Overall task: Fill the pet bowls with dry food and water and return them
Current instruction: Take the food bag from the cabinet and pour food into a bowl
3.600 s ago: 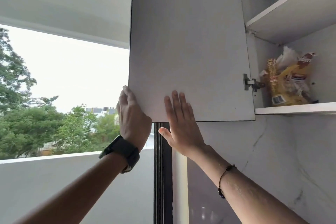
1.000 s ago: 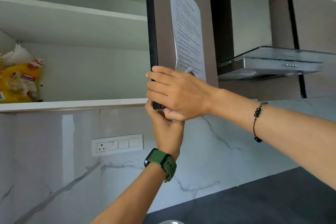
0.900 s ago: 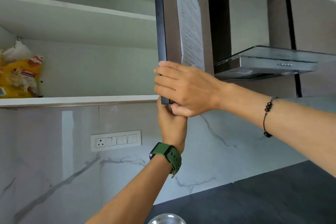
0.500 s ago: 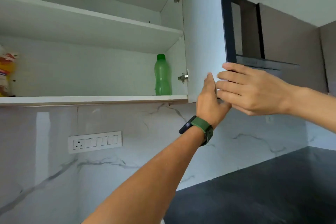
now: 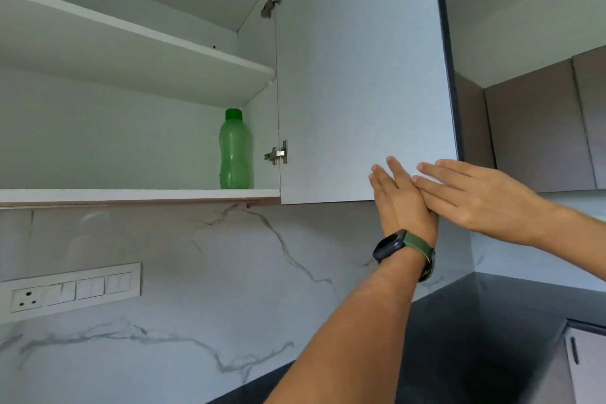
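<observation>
**Both hands flat on an open cabinet door, green bottle on the shelf**

A person's left hand [image 5: 401,198], a dark watch on a green strap [image 5: 405,248] at its wrist, lies with straight fingers against the pale inner face of a wall cabinet door [image 5: 360,75] at the door's lower corner, farthest from the hinges. The right hand [image 5: 472,193] reaches in from beyond the door's free edge, fingers also straight and relaxed, its fingertips overlapping the back of the left hand; neither hand grasps anything. The door stands swung wide, two metal hinges [image 5: 277,154] joining it to the cabinet. Just beside the lower hinge, inside the cabinet, a green plastic bottle [image 5: 235,151] with a green cap stands upright on the bottom shelf [image 5: 131,195], in the corner nearest the door. An upper shelf [image 5: 137,43] runs above it. Below the cabinet, a marble-veined wall [image 5: 196,272] carries a white switch panel [image 5: 70,290], well away from the door, and a dark countertop [image 5: 475,321] lies beneath the door. Brown cabinet fronts [image 5: 541,134] show beyond the door's edge. No pet bowl shows in this view.
</observation>
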Demonstrator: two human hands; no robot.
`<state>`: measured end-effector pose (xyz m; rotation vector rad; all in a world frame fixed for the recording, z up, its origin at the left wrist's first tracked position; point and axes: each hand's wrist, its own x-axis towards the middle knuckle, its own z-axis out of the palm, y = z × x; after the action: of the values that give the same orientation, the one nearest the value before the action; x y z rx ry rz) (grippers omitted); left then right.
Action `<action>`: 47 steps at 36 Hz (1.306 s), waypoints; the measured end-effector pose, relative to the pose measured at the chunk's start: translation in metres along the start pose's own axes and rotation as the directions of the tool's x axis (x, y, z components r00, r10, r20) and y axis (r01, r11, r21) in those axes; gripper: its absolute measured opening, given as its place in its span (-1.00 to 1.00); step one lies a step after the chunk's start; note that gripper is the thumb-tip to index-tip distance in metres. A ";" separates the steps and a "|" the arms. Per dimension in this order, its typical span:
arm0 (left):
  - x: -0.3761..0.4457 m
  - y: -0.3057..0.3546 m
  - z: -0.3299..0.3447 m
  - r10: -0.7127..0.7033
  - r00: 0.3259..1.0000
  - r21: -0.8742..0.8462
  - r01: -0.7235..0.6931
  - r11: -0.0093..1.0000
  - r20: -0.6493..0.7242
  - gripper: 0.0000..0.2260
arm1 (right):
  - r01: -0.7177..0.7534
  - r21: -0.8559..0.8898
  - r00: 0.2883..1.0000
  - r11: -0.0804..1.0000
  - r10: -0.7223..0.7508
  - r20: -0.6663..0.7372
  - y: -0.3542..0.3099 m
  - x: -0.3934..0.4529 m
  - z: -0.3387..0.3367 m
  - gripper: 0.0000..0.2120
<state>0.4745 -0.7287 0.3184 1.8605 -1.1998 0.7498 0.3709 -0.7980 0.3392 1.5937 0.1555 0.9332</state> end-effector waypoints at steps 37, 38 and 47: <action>-0.023 -0.285 -0.267 -0.246 0.965 0.649 0.245 0.720 -0.091 -0.41 | -0.261 0.554 0.829 0.791 0.477 -0.291 -0.171 0.343 0.016 -0.76; -0.030 -0.297 -0.287 -0.273 0.955 0.673 0.278 0.686 -0.116 -0.41 | -0.264 0.594 0.820 0.760 0.500 -0.277 -0.180 0.363 0.010 -0.75; -0.082 -0.361 -0.436 -0.443 0.835 0.794 0.496 0.351 -0.325 -0.40 | -0.196 0.890 0.814 0.412 0.574 -0.086 -0.238 0.518 -0.051 -0.74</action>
<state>0.7494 -0.2294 0.3726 2.7940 -0.0695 1.1610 0.7768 -0.3959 0.3728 2.4203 0.6272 1.7418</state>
